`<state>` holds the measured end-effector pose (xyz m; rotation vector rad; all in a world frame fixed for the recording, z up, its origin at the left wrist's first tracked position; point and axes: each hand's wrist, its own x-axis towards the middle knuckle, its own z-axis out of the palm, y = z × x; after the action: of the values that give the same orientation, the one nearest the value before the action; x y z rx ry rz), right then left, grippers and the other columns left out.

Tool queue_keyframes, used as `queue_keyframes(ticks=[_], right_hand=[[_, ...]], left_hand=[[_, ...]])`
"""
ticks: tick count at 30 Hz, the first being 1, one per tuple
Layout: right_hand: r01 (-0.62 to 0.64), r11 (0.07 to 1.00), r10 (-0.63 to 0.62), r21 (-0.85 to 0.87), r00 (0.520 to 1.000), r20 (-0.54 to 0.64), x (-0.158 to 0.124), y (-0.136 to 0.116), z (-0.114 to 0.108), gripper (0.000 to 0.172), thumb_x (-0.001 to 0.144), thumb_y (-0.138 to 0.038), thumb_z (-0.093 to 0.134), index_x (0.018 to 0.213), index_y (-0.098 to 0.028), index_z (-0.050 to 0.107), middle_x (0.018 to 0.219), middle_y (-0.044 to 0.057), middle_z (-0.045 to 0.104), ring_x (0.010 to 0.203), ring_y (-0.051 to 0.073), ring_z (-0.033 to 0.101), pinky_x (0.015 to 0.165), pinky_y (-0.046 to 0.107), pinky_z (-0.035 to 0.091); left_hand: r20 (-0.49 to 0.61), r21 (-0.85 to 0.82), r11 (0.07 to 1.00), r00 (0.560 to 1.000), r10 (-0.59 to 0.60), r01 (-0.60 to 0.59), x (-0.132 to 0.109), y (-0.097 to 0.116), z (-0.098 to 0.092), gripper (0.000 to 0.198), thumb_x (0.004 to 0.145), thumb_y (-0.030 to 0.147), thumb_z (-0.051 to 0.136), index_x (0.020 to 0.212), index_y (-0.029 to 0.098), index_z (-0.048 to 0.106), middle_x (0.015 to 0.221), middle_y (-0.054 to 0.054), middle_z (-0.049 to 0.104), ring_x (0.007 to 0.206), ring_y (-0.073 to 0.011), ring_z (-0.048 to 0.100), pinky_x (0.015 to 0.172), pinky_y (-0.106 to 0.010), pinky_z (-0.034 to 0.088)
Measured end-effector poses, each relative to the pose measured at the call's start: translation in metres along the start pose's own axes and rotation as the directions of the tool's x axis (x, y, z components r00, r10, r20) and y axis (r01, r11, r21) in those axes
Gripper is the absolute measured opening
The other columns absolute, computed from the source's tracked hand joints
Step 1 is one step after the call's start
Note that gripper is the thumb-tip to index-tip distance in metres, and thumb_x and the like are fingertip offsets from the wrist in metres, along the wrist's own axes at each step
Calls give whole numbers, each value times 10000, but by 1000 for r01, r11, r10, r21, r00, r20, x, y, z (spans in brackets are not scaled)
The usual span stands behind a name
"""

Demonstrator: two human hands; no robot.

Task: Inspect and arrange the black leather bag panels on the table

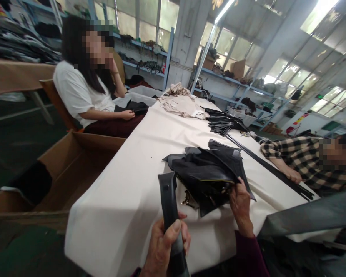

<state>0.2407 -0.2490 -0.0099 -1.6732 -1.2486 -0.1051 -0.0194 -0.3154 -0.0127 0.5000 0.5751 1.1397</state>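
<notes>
My left hand (168, 240) is wrapped around a wide black leather strap (168, 200), held upright at the table's near side with its free end pointing up. To the right, my right hand (241, 198) has its fingers closed on the near right edge of a black leather bag piece (202, 169) with a gold-toned zipper along it. Its fingertips are partly hidden by the dark material. A gold metal clasp (186, 198) lies by the bag piece, just right of the strap. More black leather panels (226, 148) are stacked beneath and behind it.
A white-covered table (109, 192) runs away from me. Farther along lie beige pieces (183, 104) and a bundle of black strips (226, 121). An open cardboard box (83, 154) stands left. One person (89, 88) sits left; another (300, 157) leans in right, touching long black strips (262, 161).
</notes>
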Motion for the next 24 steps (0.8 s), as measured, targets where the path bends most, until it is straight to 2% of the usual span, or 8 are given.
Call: queue_keyframes(ticks=[4,6,9,11,13,15,19,24], right_hand=[[-185,980,179,76,981,79,-65,-23,-11,348,798,-394,627,1052,-156,610,1195,101,569,1159,275,462,1033,510,267],[-362,920,341,150,928,152,-100,-41,-17,346,780,-431,635,980,-149,633,1027,123,639,994,280,561,999,504,312],[-668,692,462,274,701,542,-130,-72,-13,415,765,-518,616,908,-129,647,736,122,706,697,290,665,685,469,525],[-812,475,398,340,543,740,-130,-88,0,503,785,-564,568,1019,-120,616,904,160,720,875,315,669,776,473,529],[-885,262,314,384,455,833,-121,-97,18,549,786,-617,522,1010,-124,608,1039,176,691,1008,313,628,895,475,479],[-913,97,254,397,408,877,-110,-100,37,503,822,-596,487,935,-124,619,1046,163,689,1055,290,606,952,469,438],[-902,-64,225,426,403,887,-97,-101,74,296,896,-390,516,816,-126,624,869,56,710,935,203,655,904,445,470],[-782,-93,316,617,564,763,-96,-102,100,150,875,-225,580,763,-131,616,791,-9,679,811,155,656,812,383,511]], left_hand=[[-14,-44,999,1000,0,-1,0,3,-8,306,781,421,586,922,155,531,585,26,470,447,-92,449,398,-206,341],[-25,-45,999,999,20,-21,-3,6,-13,288,794,405,574,935,158,532,593,22,475,459,-95,457,404,-208,351],[-28,-31,999,999,39,-39,-10,12,-19,255,822,376,544,966,166,529,618,16,486,495,-102,477,440,-221,381],[-31,-28,999,999,42,-43,-15,14,-19,241,836,361,525,984,171,528,629,14,488,505,-101,480,454,-222,385],[-48,-30,998,997,53,-55,-20,14,-18,233,837,356,521,977,170,534,622,16,486,492,-97,473,445,-217,377],[-64,-29,998,997,49,-51,-24,13,-15,229,835,359,523,957,167,542,608,17,484,480,-94,470,436,-211,377],[-42,-43,999,999,22,-23,-27,9,-10,272,804,395,570,927,153,555,587,17,483,472,-94,477,428,-208,396],[59,-74,996,997,49,-44,-22,-2,-19,326,782,433,598,934,147,559,587,17,484,433,-92,470,387,-208,395]])
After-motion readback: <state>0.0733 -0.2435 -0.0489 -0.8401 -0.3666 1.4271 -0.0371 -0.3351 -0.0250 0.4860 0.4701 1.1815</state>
